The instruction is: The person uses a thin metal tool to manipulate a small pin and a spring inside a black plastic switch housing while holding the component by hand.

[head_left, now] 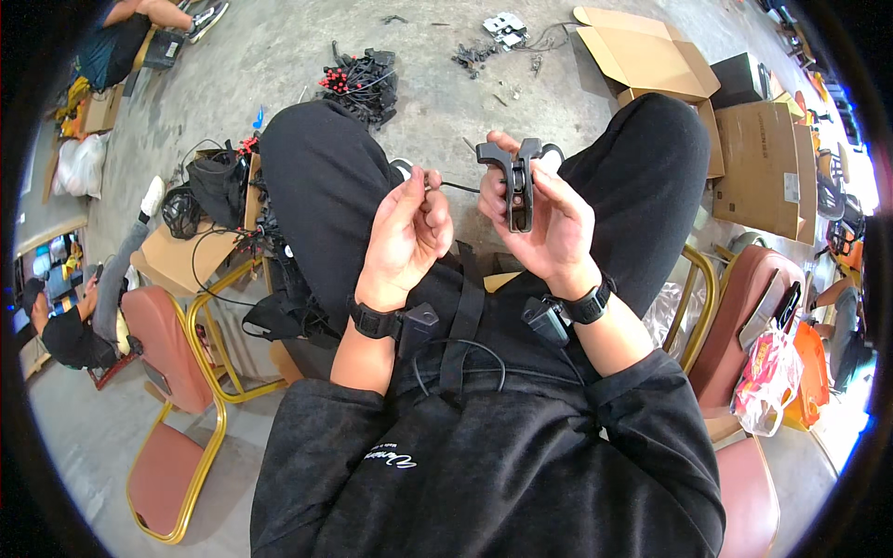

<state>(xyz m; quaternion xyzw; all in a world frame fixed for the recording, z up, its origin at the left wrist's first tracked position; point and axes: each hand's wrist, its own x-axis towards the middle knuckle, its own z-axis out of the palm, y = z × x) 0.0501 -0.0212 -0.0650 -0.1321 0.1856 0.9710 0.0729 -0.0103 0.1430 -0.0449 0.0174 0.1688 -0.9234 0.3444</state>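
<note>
My right hand (558, 219) grips a black Y-shaped bracket (519, 186) with two prongs at its far end and a slotted stem toward me. Its thumb and fingers press on both sides of the stem. To the left, my left hand (409, 228) is closed in a pinch at about the same height. A thin dark rod or cable (459, 187) runs from its fingertips toward the bracket. Whether it touches the bracket is hidden by the right fingers. Both hands are above the gap between my knees, and each wrist wears a black strap (376, 321).
A pile of black parts with red tips (361, 82) lies on the floor ahead. Open cardboard boxes (642, 56) stand ahead right; a black bag (219, 186) and cables are at left. Chairs (167, 344) flank me. Other people sit at the far left.
</note>
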